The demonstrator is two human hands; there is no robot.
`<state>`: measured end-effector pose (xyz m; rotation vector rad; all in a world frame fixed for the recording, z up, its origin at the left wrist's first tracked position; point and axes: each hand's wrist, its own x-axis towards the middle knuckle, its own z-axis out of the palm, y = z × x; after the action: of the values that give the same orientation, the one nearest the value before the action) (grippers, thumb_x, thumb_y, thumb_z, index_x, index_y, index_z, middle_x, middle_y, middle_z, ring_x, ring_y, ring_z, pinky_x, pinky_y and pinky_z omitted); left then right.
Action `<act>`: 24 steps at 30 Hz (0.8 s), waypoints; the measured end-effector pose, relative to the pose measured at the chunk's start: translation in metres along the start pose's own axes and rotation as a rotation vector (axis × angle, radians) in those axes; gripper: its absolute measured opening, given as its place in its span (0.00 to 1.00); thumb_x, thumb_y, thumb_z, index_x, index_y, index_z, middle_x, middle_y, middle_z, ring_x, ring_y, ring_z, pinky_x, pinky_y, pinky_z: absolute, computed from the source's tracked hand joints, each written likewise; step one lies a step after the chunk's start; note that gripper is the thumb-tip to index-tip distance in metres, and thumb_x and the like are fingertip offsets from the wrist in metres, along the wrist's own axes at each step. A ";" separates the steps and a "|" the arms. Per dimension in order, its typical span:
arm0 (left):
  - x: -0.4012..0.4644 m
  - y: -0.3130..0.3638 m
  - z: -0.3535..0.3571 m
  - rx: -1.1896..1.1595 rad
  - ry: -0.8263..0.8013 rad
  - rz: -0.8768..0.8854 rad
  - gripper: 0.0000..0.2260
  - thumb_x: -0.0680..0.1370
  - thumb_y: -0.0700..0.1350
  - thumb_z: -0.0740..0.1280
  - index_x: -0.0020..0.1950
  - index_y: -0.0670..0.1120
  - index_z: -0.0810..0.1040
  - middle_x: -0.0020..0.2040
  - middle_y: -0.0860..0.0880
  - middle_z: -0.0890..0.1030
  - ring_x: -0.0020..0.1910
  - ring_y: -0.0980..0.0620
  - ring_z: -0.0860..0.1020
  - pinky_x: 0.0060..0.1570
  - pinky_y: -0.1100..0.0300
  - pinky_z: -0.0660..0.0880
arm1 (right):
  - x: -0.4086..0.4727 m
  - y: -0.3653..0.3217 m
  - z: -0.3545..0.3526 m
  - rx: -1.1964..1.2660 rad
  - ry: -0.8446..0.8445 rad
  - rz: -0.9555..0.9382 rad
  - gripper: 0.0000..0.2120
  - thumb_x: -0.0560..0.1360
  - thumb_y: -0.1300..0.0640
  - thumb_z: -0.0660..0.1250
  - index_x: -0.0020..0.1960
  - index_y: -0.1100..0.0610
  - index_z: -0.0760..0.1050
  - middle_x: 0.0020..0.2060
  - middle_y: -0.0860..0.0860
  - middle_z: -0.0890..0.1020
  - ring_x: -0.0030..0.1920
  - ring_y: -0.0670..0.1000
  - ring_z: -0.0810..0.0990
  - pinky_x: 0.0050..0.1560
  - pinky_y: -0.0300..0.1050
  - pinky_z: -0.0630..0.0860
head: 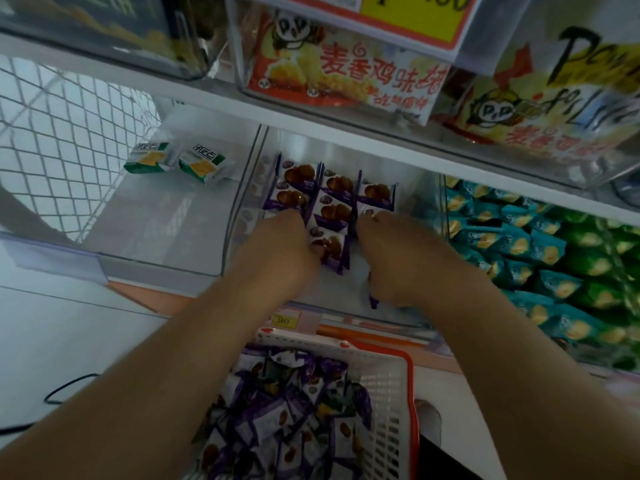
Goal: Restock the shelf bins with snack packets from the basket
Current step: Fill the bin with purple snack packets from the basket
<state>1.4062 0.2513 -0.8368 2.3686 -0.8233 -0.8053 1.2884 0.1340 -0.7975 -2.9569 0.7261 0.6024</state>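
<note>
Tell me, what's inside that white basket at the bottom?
The white basket holds a loose heap of purple snack packets. Both forearms cover its near corners, and the packets hide its floor.

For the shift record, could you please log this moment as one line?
both hands in middle bin | arranging purple packets | basket below, stocked

Purple-and-white snack packets (pixel 332 202) lie flat in neat rows in a clear shelf bin (pixel 242 202), just beyond and between the two hands. One packet (pixel 329 245) lies between the hands, touching the left. Below the forearms, a white basket (pixel 391 403) with an orange rim holds a loose heap of packets (pixel 287 420).
</note>
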 end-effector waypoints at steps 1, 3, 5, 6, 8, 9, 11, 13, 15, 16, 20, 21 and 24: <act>-0.001 -0.001 -0.003 0.064 0.018 0.018 0.12 0.80 0.49 0.70 0.59 0.44 0.74 0.51 0.44 0.81 0.46 0.47 0.80 0.47 0.51 0.80 | 0.000 -0.005 0.005 -0.047 -0.035 -0.006 0.16 0.75 0.58 0.70 0.60 0.56 0.71 0.53 0.54 0.74 0.56 0.60 0.77 0.48 0.51 0.74; -0.008 -0.001 -0.009 0.121 0.000 0.060 0.18 0.81 0.46 0.69 0.67 0.45 0.68 0.52 0.44 0.81 0.45 0.46 0.79 0.45 0.51 0.78 | 0.000 -0.012 0.015 -0.105 -0.113 0.023 0.18 0.76 0.57 0.68 0.65 0.54 0.75 0.58 0.55 0.80 0.58 0.60 0.80 0.55 0.53 0.78; -0.015 -0.001 -0.009 0.235 -0.037 0.108 0.23 0.80 0.43 0.68 0.73 0.48 0.65 0.52 0.44 0.80 0.42 0.47 0.76 0.39 0.53 0.74 | 0.000 -0.014 0.022 -0.146 -0.134 0.035 0.18 0.77 0.58 0.67 0.66 0.52 0.76 0.60 0.54 0.81 0.60 0.60 0.81 0.61 0.55 0.74; -0.017 -0.002 -0.007 0.296 -0.044 0.122 0.24 0.79 0.42 0.68 0.73 0.48 0.65 0.52 0.44 0.80 0.41 0.48 0.75 0.39 0.54 0.72 | 0.000 -0.014 0.024 -0.158 -0.130 0.027 0.17 0.77 0.58 0.67 0.65 0.52 0.76 0.59 0.54 0.81 0.60 0.59 0.80 0.61 0.55 0.73; -0.021 -0.002 -0.005 0.388 -0.043 0.120 0.23 0.79 0.42 0.68 0.72 0.48 0.66 0.53 0.45 0.80 0.41 0.49 0.72 0.40 0.55 0.70 | 0.001 -0.011 0.022 -0.131 -0.114 0.015 0.12 0.76 0.60 0.67 0.58 0.54 0.75 0.53 0.53 0.80 0.57 0.59 0.81 0.58 0.53 0.73; -0.022 -0.002 -0.004 0.418 -0.045 0.116 0.22 0.79 0.42 0.67 0.72 0.47 0.66 0.53 0.45 0.80 0.41 0.49 0.72 0.41 0.55 0.70 | 0.003 -0.008 0.019 -0.063 -0.118 0.018 0.09 0.75 0.60 0.69 0.54 0.54 0.73 0.49 0.53 0.79 0.55 0.59 0.81 0.55 0.52 0.76; -0.021 -0.002 -0.002 0.462 -0.054 0.074 0.21 0.80 0.43 0.66 0.72 0.45 0.66 0.56 0.44 0.79 0.46 0.47 0.75 0.47 0.52 0.71 | 0.007 0.001 0.012 0.152 -0.124 0.027 0.11 0.74 0.58 0.73 0.52 0.55 0.73 0.48 0.52 0.79 0.53 0.57 0.81 0.52 0.50 0.80; -0.019 0.001 -0.001 0.515 -0.087 -0.005 0.23 0.82 0.46 0.65 0.75 0.44 0.64 0.66 0.40 0.73 0.60 0.42 0.76 0.57 0.49 0.74 | 0.010 0.008 0.003 0.403 -0.112 0.024 0.17 0.74 0.57 0.76 0.61 0.53 0.76 0.53 0.50 0.80 0.54 0.51 0.80 0.55 0.50 0.81; -0.018 0.004 0.002 0.571 -0.115 -0.039 0.26 0.82 0.46 0.65 0.77 0.43 0.62 0.72 0.39 0.67 0.68 0.39 0.72 0.62 0.47 0.73 | 0.010 0.013 -0.006 0.637 -0.095 -0.004 0.27 0.73 0.61 0.78 0.68 0.48 0.74 0.55 0.44 0.80 0.54 0.41 0.79 0.54 0.37 0.78; -0.019 0.005 0.003 0.590 -0.109 -0.023 0.26 0.82 0.46 0.65 0.77 0.43 0.63 0.72 0.38 0.67 0.68 0.39 0.71 0.63 0.47 0.72 | 0.009 0.014 -0.009 0.712 -0.083 -0.017 0.30 0.72 0.64 0.79 0.69 0.46 0.74 0.55 0.42 0.79 0.53 0.37 0.78 0.51 0.30 0.76; -0.015 0.007 0.000 0.364 -0.016 0.074 0.16 0.80 0.44 0.65 0.68 0.43 0.73 0.64 0.40 0.75 0.60 0.43 0.74 0.53 0.53 0.73 | 0.008 0.015 -0.010 0.786 0.012 -0.037 0.35 0.69 0.67 0.80 0.70 0.45 0.74 0.56 0.39 0.77 0.51 0.30 0.78 0.43 0.23 0.74; -0.011 0.008 -0.001 0.188 -0.012 0.054 0.13 0.80 0.42 0.64 0.64 0.42 0.76 0.60 0.41 0.78 0.55 0.44 0.77 0.50 0.54 0.74 | 0.008 0.014 -0.009 0.807 0.038 -0.043 0.35 0.69 0.66 0.81 0.70 0.45 0.75 0.55 0.39 0.78 0.50 0.29 0.77 0.43 0.23 0.74; -0.008 0.024 -0.008 -0.510 -0.096 -0.143 0.06 0.82 0.38 0.63 0.54 0.41 0.80 0.54 0.37 0.84 0.51 0.37 0.84 0.54 0.40 0.81 | 0.008 0.013 -0.009 0.886 0.078 -0.056 0.34 0.70 0.64 0.80 0.71 0.44 0.74 0.56 0.40 0.78 0.54 0.34 0.79 0.50 0.31 0.79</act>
<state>1.3975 0.2424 -0.8138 1.9572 -0.4187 -1.0510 1.2922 0.1176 -0.7919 -2.1661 0.6746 0.0967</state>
